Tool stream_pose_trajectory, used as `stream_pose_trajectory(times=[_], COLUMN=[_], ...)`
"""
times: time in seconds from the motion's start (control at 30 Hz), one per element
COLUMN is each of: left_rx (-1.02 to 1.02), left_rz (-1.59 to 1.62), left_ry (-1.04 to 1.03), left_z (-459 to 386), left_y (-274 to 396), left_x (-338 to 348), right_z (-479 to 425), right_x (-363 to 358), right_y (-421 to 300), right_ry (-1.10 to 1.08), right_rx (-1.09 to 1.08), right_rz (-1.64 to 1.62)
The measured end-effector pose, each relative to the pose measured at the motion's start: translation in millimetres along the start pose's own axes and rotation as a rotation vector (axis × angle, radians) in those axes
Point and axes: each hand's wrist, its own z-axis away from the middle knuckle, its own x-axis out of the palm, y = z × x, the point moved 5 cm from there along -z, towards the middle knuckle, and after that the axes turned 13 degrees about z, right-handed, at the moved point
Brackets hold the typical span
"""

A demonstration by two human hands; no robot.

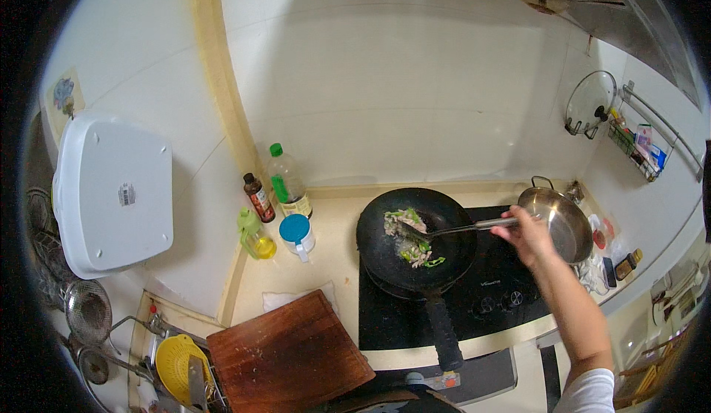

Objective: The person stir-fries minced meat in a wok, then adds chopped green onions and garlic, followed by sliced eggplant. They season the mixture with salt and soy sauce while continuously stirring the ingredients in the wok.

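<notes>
My right hand (525,236) is closed around the metal handle of a spatula (464,228). The spatula's dark blade rests among sliced meat and green pepper pieces (414,238) in a black wok (450,257). The wok sits on a black glass cooktop (400,324), its dark handle (442,329) pointing toward me. A stainless steel pan (566,229) stands just beyond my right hand and wrist. My left hand is out of view.
A wooden cutting board (289,352) lies left of the cooktop, beside a yellow colander (178,363). Behind it stand a green-capped bottle (286,182), a dark sauce bottle (259,199), an oil dispenser (255,238) and a blue-lidded container (297,235). A range hood (611,18) overhangs the right.
</notes>
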Motion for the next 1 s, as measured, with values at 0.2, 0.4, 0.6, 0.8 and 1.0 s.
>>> stream_pose_trajectory(times=[0.2,0.4,0.6,0.8,1.0], left_rx=[0.039,-0.104,-0.142,-0.29,-0.143], left_rz=[0.029,0.031,0.189,0.194,0.192], left_ry=[0.082,0.014,-0.186,-0.34,-0.299], left_z=[13,4,9,4,-7], left_y=[-30,-13,-18,5,17], left_x=[-7,1,-18,-57,-63], right_z=[50,18,23,-4,23], right_x=[24,25,41,38,93], right_y=[-70,34,9,-43,-13], right_ry=[-0.382,-0.211,-0.333,-0.19,-0.498], right_rx=[-0.274,-0.313,-0.472,-0.452,-0.992], right_rz=[0.833,0.591,0.519,0.931,0.93])
